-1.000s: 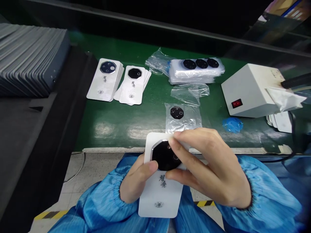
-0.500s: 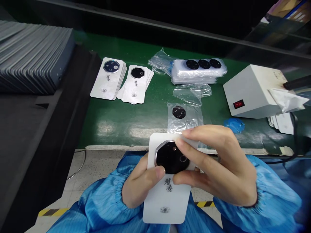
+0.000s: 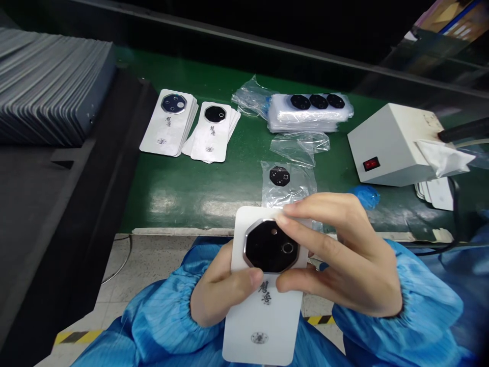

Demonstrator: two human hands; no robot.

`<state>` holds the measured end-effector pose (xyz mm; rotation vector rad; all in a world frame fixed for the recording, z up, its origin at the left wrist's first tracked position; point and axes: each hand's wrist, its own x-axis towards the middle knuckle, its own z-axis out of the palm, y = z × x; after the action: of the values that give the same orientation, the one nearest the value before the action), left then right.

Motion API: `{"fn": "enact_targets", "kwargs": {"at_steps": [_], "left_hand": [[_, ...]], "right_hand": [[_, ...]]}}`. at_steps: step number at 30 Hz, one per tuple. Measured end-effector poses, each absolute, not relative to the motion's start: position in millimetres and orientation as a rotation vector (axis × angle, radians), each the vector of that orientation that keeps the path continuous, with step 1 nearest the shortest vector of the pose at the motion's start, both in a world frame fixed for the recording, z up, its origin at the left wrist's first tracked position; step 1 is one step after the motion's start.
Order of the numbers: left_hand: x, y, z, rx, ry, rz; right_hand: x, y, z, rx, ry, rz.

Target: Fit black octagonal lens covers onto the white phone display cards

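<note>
A white phone back cover (image 3: 263,326) with dark lettering and a small emblem tilts over the table's front edge. In its upper part sits a black octagonal camera lens plate (image 3: 267,247) inside a shiny metal rim. My left hand (image 3: 225,290) grips the cover from the left, thumb on the lower rim, other fingers hidden behind. My right hand (image 3: 344,255) holds the cover's right side, two fingertips near the rim's top and the thumb below it. Just beyond, a clear plastic sheet (image 3: 301,178) carries a black octagonal piece (image 3: 280,176).
Two stacks of white covers, the left stack (image 3: 164,122) and the smaller right stack (image 3: 210,137), lie on the green table (image 3: 183,193). Behind are plastic-wrapped lens plates (image 3: 305,114). A white box with a red switch (image 3: 389,148) stands right, dark racked panels (image 3: 53,92) left.
My left thumb has slid slightly right along the rim's lower edge. My right thumb has shifted slightly right, and the cover is a little lower at its bottom end.
</note>
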<state>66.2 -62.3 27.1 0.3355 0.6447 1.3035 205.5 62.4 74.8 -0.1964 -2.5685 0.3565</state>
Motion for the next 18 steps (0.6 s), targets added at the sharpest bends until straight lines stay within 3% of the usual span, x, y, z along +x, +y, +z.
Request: {"fn": "enact_targets", "kwargs": {"at_steps": [18], "left_hand": [[64.0,-58.3,34.2,0.218,0.527,1.283]], "right_hand": [[211.6,68.5,75.1,-0.242,-2.488,0.6]]}}
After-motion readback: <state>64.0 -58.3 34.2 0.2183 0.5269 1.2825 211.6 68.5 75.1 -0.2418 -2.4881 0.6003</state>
